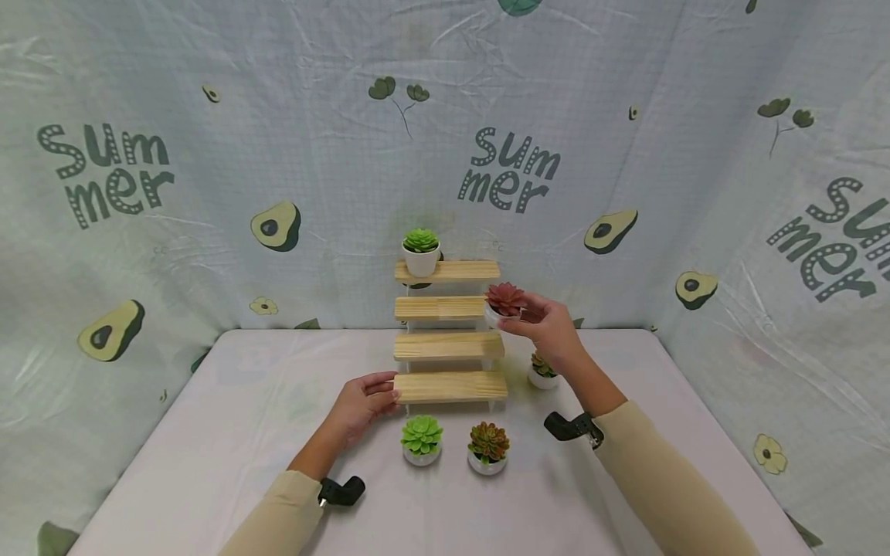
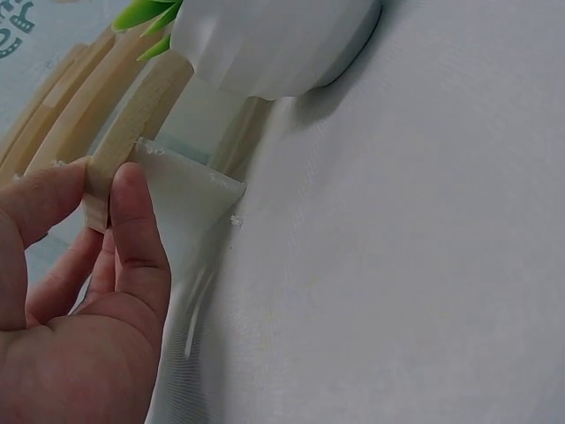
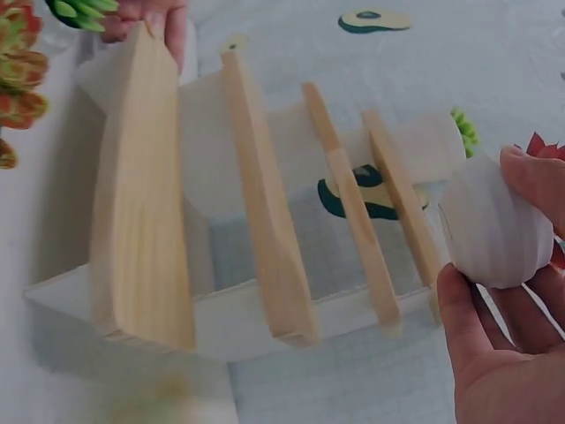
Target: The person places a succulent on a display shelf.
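A tiered shelf with wooden boards (image 1: 450, 388) on white side supports stands at the middle of the table. My left hand (image 1: 361, 405) pinches the left end of its lowest board (image 2: 132, 124) between thumb and fingers. In my right hand (image 1: 552, 328) is a red succulent (image 1: 504, 298) in a white pot (image 3: 496, 225), gripped by the pot. It is held in the air beside the right end of the upper boards. On the top board, at its left end, stands a green succulent (image 1: 421, 251) in a white pot.
In front of the shelf are a bright green potted succulent (image 1: 421, 440) and a brownish-red one (image 1: 488, 448). Another potted succulent (image 1: 543, 371) stands right of the shelf, partly behind my right wrist. A printed cloth (image 1: 334, 170) hangs behind the table (image 1: 278, 386).
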Motion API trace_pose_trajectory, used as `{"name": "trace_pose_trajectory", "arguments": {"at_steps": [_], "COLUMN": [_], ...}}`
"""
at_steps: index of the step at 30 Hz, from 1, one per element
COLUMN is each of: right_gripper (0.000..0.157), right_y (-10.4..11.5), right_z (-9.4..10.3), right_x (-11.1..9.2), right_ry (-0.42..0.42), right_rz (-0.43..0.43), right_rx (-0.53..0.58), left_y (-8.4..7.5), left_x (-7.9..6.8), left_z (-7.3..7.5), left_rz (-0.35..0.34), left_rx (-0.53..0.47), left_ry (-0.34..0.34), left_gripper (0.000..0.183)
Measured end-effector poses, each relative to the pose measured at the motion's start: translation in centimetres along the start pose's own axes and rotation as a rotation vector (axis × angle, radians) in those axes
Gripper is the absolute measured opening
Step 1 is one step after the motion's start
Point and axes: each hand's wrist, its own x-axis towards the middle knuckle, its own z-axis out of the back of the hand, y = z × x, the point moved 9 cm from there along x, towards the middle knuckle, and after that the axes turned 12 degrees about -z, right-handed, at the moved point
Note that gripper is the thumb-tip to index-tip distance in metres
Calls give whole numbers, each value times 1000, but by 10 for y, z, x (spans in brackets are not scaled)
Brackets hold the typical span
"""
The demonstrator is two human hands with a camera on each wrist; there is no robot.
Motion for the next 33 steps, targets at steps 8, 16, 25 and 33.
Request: {"name": "trace_pose_trajectory", "arguments": {"at_steps": [8, 16, 25, 33], "right_gripper": [66, 71, 67, 68], "right_y": [14, 23, 31, 34], "right_z": [1, 1, 0, 4], "right_x": [18, 33, 47, 65], "right_ry": [-11, -34, -62, -96], "right_rz": [5, 15, 20, 1], "right_rx": [22, -7, -47, -77], "left_y": [0, 0, 0, -1], "left_x": [-1, -2, -2, -2], "left_z": [-2, -2, -3, -3], "left_rz": [-10, -6, -1, 3], "left_rx": [-9, 3, 3, 14], "left_ry": [29, 22, 21, 17], "left_gripper": [49, 48, 49, 48]}}
